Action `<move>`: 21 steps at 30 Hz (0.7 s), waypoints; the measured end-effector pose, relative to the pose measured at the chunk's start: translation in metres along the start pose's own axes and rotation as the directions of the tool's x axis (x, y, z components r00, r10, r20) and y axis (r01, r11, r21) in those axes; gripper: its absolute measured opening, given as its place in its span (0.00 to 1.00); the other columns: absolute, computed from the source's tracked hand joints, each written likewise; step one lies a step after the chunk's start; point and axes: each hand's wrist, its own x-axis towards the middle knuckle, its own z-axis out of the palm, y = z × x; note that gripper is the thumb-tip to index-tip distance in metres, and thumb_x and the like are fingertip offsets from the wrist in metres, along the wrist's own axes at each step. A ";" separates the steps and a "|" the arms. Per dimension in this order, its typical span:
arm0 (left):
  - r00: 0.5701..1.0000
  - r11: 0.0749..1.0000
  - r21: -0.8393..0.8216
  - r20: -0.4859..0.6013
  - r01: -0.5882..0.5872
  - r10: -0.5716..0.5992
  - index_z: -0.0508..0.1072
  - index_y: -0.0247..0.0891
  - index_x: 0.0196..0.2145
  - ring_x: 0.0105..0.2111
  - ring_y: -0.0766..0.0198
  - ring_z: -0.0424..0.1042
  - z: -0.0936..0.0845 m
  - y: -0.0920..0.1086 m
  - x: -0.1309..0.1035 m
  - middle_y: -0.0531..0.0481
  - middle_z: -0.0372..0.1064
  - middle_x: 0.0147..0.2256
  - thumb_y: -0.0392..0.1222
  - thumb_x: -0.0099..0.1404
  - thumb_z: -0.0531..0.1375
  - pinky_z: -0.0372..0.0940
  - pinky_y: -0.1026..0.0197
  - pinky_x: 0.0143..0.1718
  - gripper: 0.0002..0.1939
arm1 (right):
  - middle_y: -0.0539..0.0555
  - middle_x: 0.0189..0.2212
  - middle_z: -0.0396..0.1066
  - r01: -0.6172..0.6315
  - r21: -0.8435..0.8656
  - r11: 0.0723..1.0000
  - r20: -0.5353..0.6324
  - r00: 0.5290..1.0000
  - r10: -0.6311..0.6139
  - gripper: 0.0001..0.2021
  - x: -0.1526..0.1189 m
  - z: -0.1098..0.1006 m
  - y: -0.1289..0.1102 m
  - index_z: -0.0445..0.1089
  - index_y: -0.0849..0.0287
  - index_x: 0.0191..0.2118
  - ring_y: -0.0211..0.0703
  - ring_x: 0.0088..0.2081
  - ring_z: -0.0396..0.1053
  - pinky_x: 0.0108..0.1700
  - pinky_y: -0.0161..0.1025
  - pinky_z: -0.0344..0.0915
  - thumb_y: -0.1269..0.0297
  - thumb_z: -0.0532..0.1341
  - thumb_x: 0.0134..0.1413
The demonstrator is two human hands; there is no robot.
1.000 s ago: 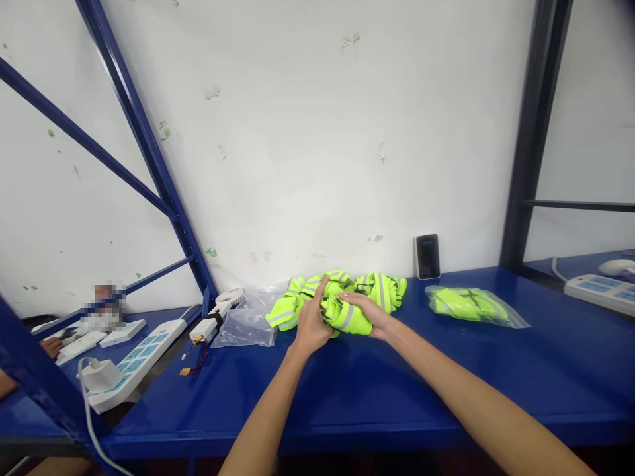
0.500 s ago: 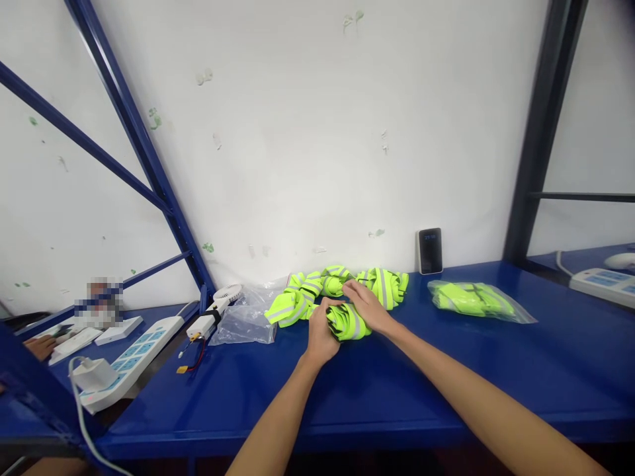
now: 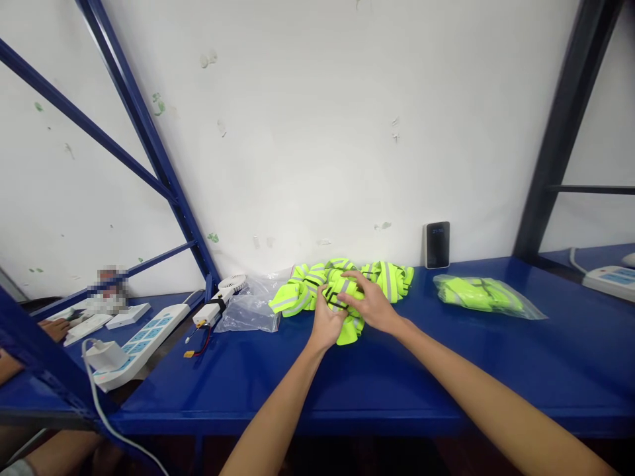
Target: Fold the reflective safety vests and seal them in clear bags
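Note:
Between my two hands is a bundled neon-yellow reflective vest [image 3: 351,328] with grey bands and black edging, just above the blue table. My left hand [image 3: 327,322] grips its left side, fingers wrapped round it. From the right, my right hand [image 3: 371,303] closes on the top of the bundle with bent fingers. Behind it lie more crumpled neon-yellow reflective vests [image 3: 297,289], one heap at the left and another roll [image 3: 391,281] at the right. Part of the held bundle is hidden by my fingers.
Left of the vests lie clear plastic bags [image 3: 251,314], a small white fan [image 3: 232,283] and a white battery pack with wires [image 3: 211,312]. A bagged vest [image 3: 483,294] lies right; a dark-screened device [image 3: 437,244] leans on the wall. A power strip [image 3: 143,347] and another person's hand [image 3: 55,328] are far left.
The bundle has been turned in my hands, and a loose end now hangs below it. My right hand has shifted from pressing its side to gripping its top. The view has tilted slightly.

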 end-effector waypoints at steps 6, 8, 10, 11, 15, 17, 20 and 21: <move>0.993 0.984 0.168 0.110 -0.062 0.044 0.54 0.40 0.54 0.45 0.59 0.67 -0.006 0.013 -0.004 0.48 0.64 0.45 0.28 0.48 0.60 0.61 0.55 0.50 0.36 | 0.51 0.34 0.72 -0.096 0.195 0.976 -0.002 0.995 0.098 0.20 0.011 -0.006 0.011 0.71 0.57 0.43 0.41 0.31 0.65 0.35 0.37 0.61 0.47 0.61 0.51; 0.989 0.973 0.217 0.137 -0.083 0.054 0.52 0.40 0.55 0.44 0.58 0.67 -0.008 0.015 -0.005 0.49 0.65 0.44 0.30 0.48 0.60 0.62 0.54 0.49 0.37 | 0.49 0.28 0.70 -0.148 0.266 0.953 0.033 0.989 0.145 0.20 0.014 -0.006 0.015 0.72 0.59 0.38 0.39 0.27 0.61 0.29 0.35 0.58 0.46 0.59 0.52; 0.985 0.959 0.263 0.162 -0.106 0.064 0.52 0.40 0.56 0.43 0.58 0.68 -0.008 0.017 -0.005 0.48 0.66 0.43 0.31 0.49 0.60 0.63 0.53 0.48 0.37 | 0.48 0.23 0.66 -0.178 0.343 0.922 0.052 0.984 0.171 0.20 0.015 -0.006 0.019 0.71 0.59 0.31 0.37 0.24 0.59 0.26 0.34 0.54 0.45 0.57 0.54; 0.983 0.949 0.291 0.168 -0.119 0.072 0.52 0.40 0.56 0.43 0.57 0.69 -0.009 0.017 -0.006 0.48 0.67 0.43 0.31 0.49 0.60 0.64 0.53 0.48 0.37 | 0.47 0.21 0.64 -0.186 0.382 0.905 0.053 0.982 0.179 0.21 0.015 -0.006 0.021 0.69 0.59 0.27 0.36 0.23 0.58 0.25 0.33 0.53 0.45 0.57 0.54; 0.978 0.892 0.412 0.163 -0.185 0.127 0.52 0.38 0.57 0.44 0.55 0.69 -0.009 0.015 -0.007 0.45 0.67 0.45 0.34 0.50 0.61 0.65 0.51 0.49 0.38 | 0.46 0.17 0.63 -0.269 0.544 0.795 0.083 0.960 0.268 0.21 0.015 -0.004 0.024 0.66 0.60 0.22 0.35 0.22 0.59 0.25 0.33 0.55 0.45 0.62 0.50; 0.970 0.866 0.444 0.172 -0.230 0.170 0.51 0.38 0.59 0.47 0.54 0.69 -0.008 0.013 -0.008 0.43 0.66 0.49 0.34 0.50 0.62 0.64 0.50 0.51 0.41 | 0.47 0.19 0.68 -0.333 0.632 0.700 0.109 0.932 0.345 0.19 0.016 -0.002 0.023 0.70 0.60 0.25 0.37 0.23 0.64 0.26 0.34 0.61 0.46 0.64 0.47; 0.942 0.829 0.449 0.202 -0.332 0.268 0.45 0.39 0.64 0.55 0.51 0.63 -0.005 0.011 -0.010 0.40 0.58 0.58 0.34 0.49 0.62 0.59 0.49 0.57 0.47 | 0.50 0.23 0.73 -0.397 0.750 0.530 0.155 0.883 0.442 0.16 0.016 0.001 0.020 0.73 0.61 0.29 0.39 0.24 0.69 0.29 0.35 0.67 0.51 0.67 0.46; 0.932 0.819 0.445 0.202 -0.362 0.302 0.43 0.39 0.64 0.57 0.50 0.60 -0.004 0.011 -0.010 0.39 0.56 0.59 0.33 0.49 0.62 0.58 0.48 0.58 0.49 | 0.51 0.23 0.74 -0.410 0.773 0.485 0.174 0.871 0.460 0.14 0.016 0.001 0.019 0.73 0.61 0.29 0.39 0.23 0.69 0.27 0.35 0.68 0.53 0.67 0.46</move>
